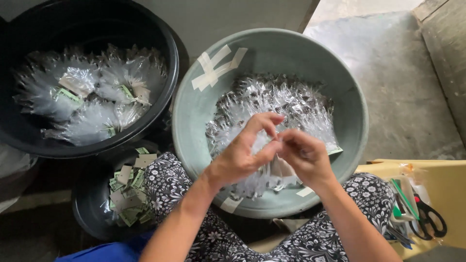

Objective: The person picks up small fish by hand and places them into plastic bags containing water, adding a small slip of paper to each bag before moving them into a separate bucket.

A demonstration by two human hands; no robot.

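The person sits with two hands raised over a grey-green basin (349, 121) that rests on the lap. The left hand (242, 155) and the right hand (303, 155) meet in the middle, fingertips together, and both pinch a small clear plastic bag (276, 170) that hangs down between them, just above the basin. Both hands are nearly closed: the thumb and first fingers press on the top edge of the bag, while the other fingers of the left hand curl loosely above it.

As for how far the work is, I judge it is somewhere in the middle. The black tub (165, 43) at the far left already holds several bundles of clear bags (87, 97) with green and white paper slips among them, so this part seems finished. The basin under the hands has a big heap of loose small bags (281, 102), which seem not yet handled. A smaller dark bowl (87, 213) at the near left has many paper labels (128, 191) in it.

On the right, a yellow stool (446, 184) carries scissors (429, 218) with black handles, beside some plastic things I cannot identify. White tape (213, 70) is stuck on the inner wall of the basin.
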